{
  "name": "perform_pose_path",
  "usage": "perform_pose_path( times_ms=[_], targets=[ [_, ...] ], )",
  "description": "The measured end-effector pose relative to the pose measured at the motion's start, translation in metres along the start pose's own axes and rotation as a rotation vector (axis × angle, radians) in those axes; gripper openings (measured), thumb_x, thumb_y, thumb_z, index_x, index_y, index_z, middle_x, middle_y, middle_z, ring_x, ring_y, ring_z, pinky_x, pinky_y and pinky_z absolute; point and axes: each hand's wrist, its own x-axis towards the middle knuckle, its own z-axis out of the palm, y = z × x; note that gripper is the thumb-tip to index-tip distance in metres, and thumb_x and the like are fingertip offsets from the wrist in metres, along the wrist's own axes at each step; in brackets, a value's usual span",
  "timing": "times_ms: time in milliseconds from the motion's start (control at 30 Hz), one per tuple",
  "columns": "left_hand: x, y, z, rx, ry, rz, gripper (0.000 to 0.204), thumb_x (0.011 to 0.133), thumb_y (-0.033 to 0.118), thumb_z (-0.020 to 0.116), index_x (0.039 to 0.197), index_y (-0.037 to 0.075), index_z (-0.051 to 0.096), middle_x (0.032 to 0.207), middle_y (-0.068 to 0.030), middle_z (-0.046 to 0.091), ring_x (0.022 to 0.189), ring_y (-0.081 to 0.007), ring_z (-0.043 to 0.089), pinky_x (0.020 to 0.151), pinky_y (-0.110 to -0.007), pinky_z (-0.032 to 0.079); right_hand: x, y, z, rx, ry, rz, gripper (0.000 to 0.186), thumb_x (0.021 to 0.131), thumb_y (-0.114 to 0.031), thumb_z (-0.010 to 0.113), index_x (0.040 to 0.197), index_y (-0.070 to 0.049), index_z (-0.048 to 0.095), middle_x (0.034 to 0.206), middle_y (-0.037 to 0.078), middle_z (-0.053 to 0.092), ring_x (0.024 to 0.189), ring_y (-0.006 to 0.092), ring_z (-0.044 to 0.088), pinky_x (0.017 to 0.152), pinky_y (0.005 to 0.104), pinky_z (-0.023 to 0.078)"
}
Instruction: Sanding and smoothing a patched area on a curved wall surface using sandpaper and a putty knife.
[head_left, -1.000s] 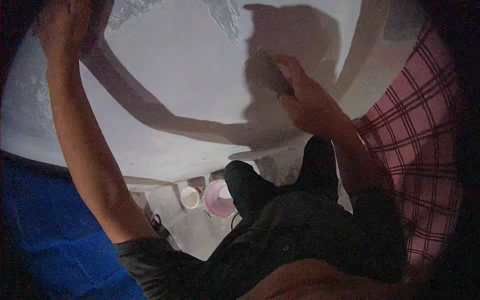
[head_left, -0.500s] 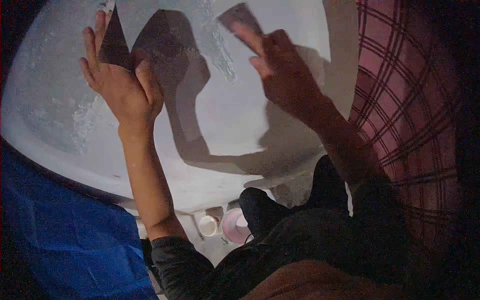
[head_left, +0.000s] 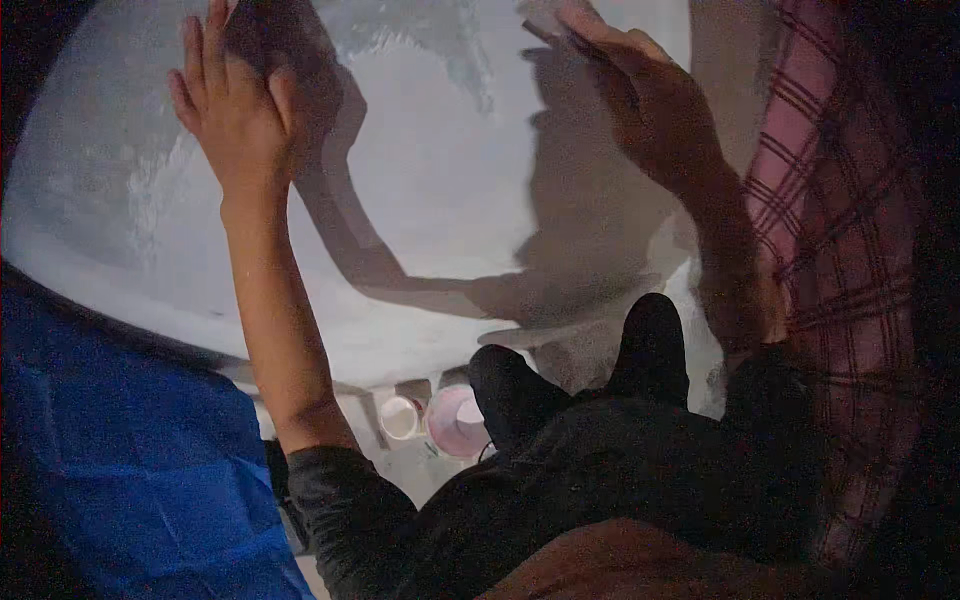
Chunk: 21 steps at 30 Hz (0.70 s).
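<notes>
My left hand [head_left: 240, 125] is raised at the upper left, fingers stretched upward and thumb apart. It supports a dark flat plate [head_left: 254, 32] between thumb and fingers; the plate blends into the shadow and is cut off by the top edge. At the upper right my right hand [head_left: 640, 85] grips a flat scraper [head_left: 545, 18], fingers laid along its blade. The blade lies close to a broad pale wall surface [head_left: 430, 200]; whether it touches cannot be told. Streaky, wet-looking smears [head_left: 145, 200] mark this surface.
Below the surface, a small white tub [head_left: 400, 418] and a pink basin [head_left: 455, 422] stand on the floor beside my dark-clothed knees [head_left: 515, 390]. A blue sheet [head_left: 150, 450] hangs at the left, a pink plaid cloth [head_left: 840, 250] at the right. My arms' shadows fall across the surface.
My right hand has moved right and up with the scraper. The left hand has shifted up, and its dark plate now shows less distinctly. The view has shifted slightly.
</notes>
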Motion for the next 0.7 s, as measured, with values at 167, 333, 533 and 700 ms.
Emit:
perform_pose_path(
  times_ms=[167, 333, 533, 700],
  targets=[
    [-0.007, 0.002, -0.01, 0.103, -0.283, -0.109, 0.066, 0.101, 0.045, 0.047, 0.156, 0.01, 0.041, 0.164, -0.0165, 0.034, 0.151, -0.0377, 0.029, 0.122, -0.055, 0.019, 0.021, -0.013, -0.005, -0.045, -0.269, -0.148, 0.047, 0.103, -0.009, 0.054, 0.147, -0.025, 0.052, 0.111, 0.013, 0.069, 0.089, 0.0337, 0.07, 0.075, 0.0451, 0.056],
    [-0.007, 0.004, 0.006, 0.162, -0.191, -0.093, 0.071, 0.1, 0.057, 0.039, 0.157, 0.014, 0.039, 0.167, -0.012, 0.028, 0.153, -0.0357, 0.025, 0.122, -0.056, 0.015, 0.045, -0.019, -0.006, 0.008, -0.419, -0.069, 0.036, 0.104, -0.012, 0.052, 0.14, -0.017, 0.054, 0.105, 0.014, 0.068, 0.082, 0.0283, 0.066, 0.073, 0.04, 0.053],
    [-0.02, -0.005, 0.034, 0.279, -0.104, -0.043, 0.075, 0.1, 0.064, 0.036, 0.158, 0.017, 0.039, 0.165, -0.0107, 0.033, 0.152, -0.033, 0.028, 0.122, -0.051, 0.014, 0.066, -0.03, -0.001, 0.208, -0.589, 0.276, 0.027, 0.106, -0.015, 0.049, 0.131, -0.007, 0.056, 0.097, 0.015, 0.067, 0.074, 0.0218, 0.06, 0.072, 0.0338, 0.049],
    [-0.02, -0.011, 0.033, 0.324, -0.04, 0.009, 0.078, 0.098, 0.069, 0.035, 0.156, 0.016, 0.043, 0.162, -0.0122, 0.038, 0.151, -0.0321, 0.031, 0.123, -0.049, 0.014, 0.083, -0.054, -0.005, 0.725, -0.556, 0.431, 0.024, 0.107, -0.019, 0.047, 0.122, -0.003, 0.058, 0.088, 0.012, 0.065, 0.067, 0.0187, 0.055, 0.066, 0.0314, 0.045]
  ],
)
